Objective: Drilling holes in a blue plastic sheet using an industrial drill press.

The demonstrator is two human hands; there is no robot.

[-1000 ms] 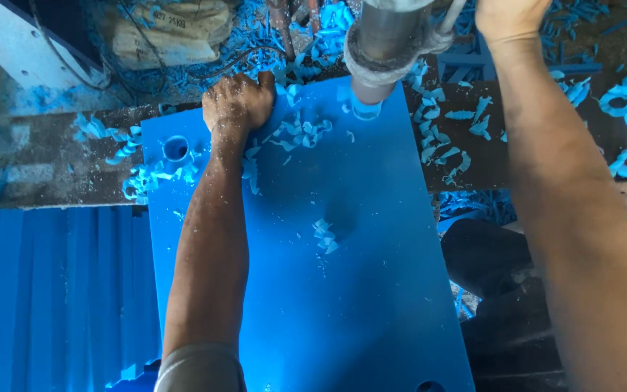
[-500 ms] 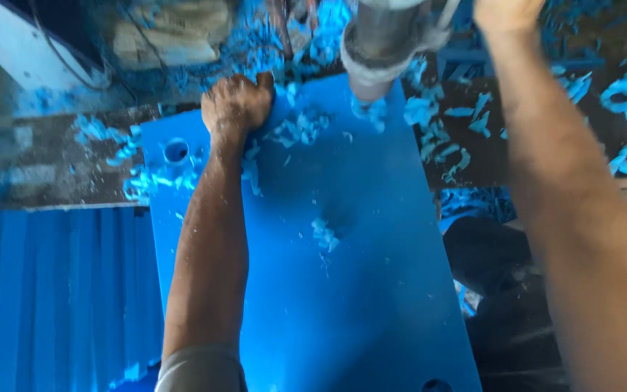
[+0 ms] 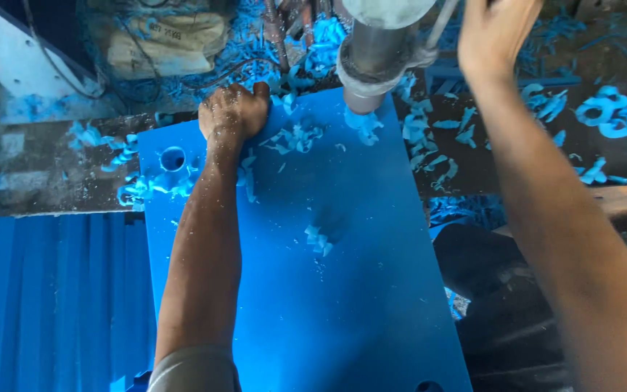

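The drill spindle point(image 3: 375, 62) has dropped onto the blue sheet point(image 3: 313, 290), between both hands.

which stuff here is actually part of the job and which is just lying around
In use:
- blue board, with a round hole near its far left corner
- drill head, down at the board's far edge
- left hand, pressing on the board
- right hand, raised beside the drill head

Lying about:
- blue shavings
- stack of blue sheets
- sack
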